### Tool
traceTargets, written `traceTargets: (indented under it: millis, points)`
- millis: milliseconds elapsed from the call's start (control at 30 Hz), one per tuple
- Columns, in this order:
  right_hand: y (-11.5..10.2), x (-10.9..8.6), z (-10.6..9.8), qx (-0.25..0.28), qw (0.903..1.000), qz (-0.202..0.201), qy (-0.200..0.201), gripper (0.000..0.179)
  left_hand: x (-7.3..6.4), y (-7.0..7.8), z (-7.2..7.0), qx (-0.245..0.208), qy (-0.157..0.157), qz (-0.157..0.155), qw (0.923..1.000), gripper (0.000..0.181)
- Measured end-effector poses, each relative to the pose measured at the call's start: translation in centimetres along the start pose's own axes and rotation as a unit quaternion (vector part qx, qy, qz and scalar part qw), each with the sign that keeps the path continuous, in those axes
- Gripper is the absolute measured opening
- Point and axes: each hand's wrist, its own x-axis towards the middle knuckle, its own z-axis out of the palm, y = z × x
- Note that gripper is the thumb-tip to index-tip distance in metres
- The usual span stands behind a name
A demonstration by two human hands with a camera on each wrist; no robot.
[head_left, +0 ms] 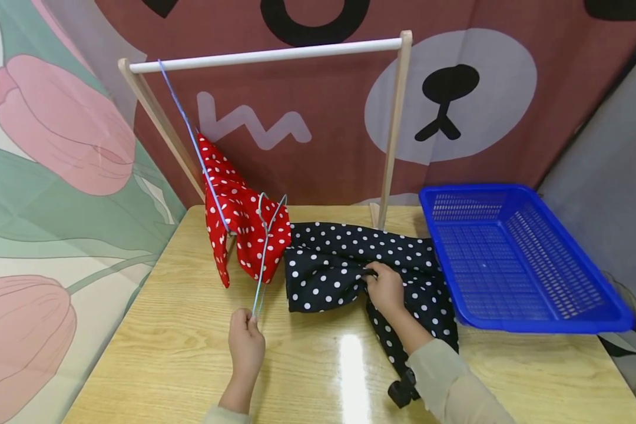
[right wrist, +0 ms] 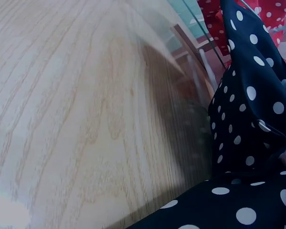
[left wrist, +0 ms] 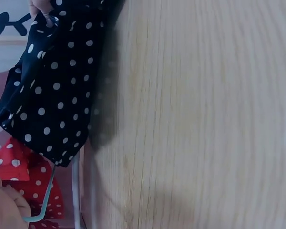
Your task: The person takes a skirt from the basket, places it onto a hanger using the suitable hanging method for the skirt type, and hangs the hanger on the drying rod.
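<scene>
My left hand [head_left: 246, 343] grips one end of a thin pale-teal clothes hanger [head_left: 265, 250], whose hook end points toward the back. Just right of it, my right hand [head_left: 386, 290] pinches a fold of a black cloth with white dots [head_left: 318, 284]. That cloth drapes across the table, partly under my right forearm; its garment type I cannot tell. In the left wrist view, the teal hanger [left wrist: 46, 195] reaches the cloth's lower corner. Behind the hanger, a red white-dotted cloth [head_left: 217, 182] hangs on a purple hanger [head_left: 182, 112].
A small rack with a white rod [head_left: 275, 56] and wooden legs stands at the back of the wooden table [head_left: 164, 353]. On the right lies a blue plastic basket [head_left: 482, 265]. A black strap-like device [head_left: 401, 390] sits at my right wrist.
</scene>
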Motion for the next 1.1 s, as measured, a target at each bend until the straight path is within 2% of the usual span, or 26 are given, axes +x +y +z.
traceTargets:
  millis: [133, 233, 367, 467, 533, 600, 800, 1100]
  points:
    - [0.2, 0.0, 0.0, 0.025, 0.9983, -0.022, 0.048, 0.012, -0.4, 0.3, -0.4, -0.043, -0.038, -0.052, 0.997, 0.01]
    - [0.2, -0.1, 0.1, 0.046, 0.9964, -0.04, 0.06, 0.012, -0.5, 0.4, -0.5, -0.084, -0.057, -0.093, 0.9904, 0.008]
    - [0.4, -0.5, 0.6, 0.059, 0.996, -0.056, 0.039, 0.014, -0.7, 0.1, -0.5, -0.161, -0.075, -0.155, 0.9718, 0.007]
    - [0.5, -0.8, 1.0, 0.053, 0.9967, -0.06, 0.014, 0.013, -0.7, -0.4, -0.3, -0.195, -0.08, -0.18, 0.9606, 0.007]
    - [0.5, -1.0, 1.2, 0.046, 0.997, -0.062, 0.0, 0.013, -0.7, -0.7, -0.2, -0.186, -0.073, -0.179, 0.9632, 0.007]
    - [0.5, -1.2, 1.4, 0.039, 0.9969, -0.067, -0.01, 0.013, -0.6, -1.1, 0.0, -0.166, -0.057, -0.172, 0.9693, 0.006]
    - [0.6, -1.8, 1.8, 0.039, 0.9961, -0.076, -0.018, 0.013, -0.1, -1.7, -0.1, -0.106, -0.006, -0.147, 0.9834, 0.004]
    - [0.5, -2.0, 1.9, 0.036, 0.997, -0.064, -0.026, 0.014, 0.4, -2.6, -0.9, -0.036, 0.048, -0.087, 0.9944, 0.006]
